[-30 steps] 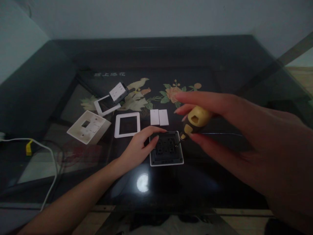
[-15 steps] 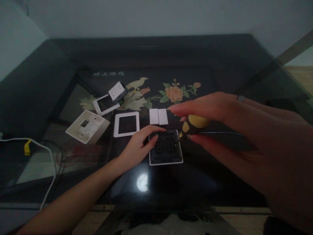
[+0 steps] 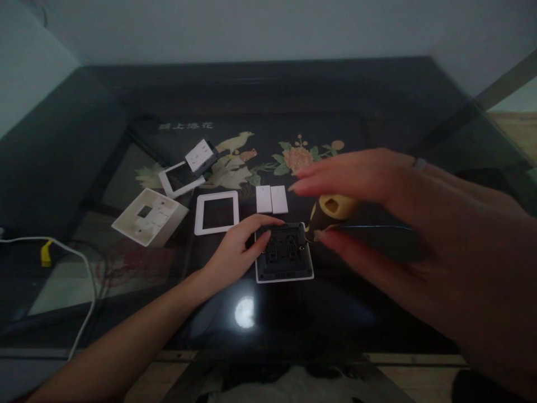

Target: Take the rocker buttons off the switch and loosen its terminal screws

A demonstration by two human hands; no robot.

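The black switch module [image 3: 285, 264] lies face down on the glossy table [image 3: 356, 319], held down by the half-spread left hand [image 3: 235, 246]. The right hand [image 3: 448, 240] curves half open about the yellow screwdriver [image 3: 343, 208] at the module's right edge; whether it grips, I cannot tell. Risks: a slack hold could let the tip slip toward the left hand; light pressure on the smooth surface could let the module slide.

Dim grey wall [image 3: 268, 28] behind glossy black table [image 3: 293, 89]

Box [image 3: 150, 219] L of nr frame [image 3: 216, 230], 2 tiles [image 3: 279, 200] behind switch base [image 3: 285, 264], all on tbl [image 3: 335, 324].
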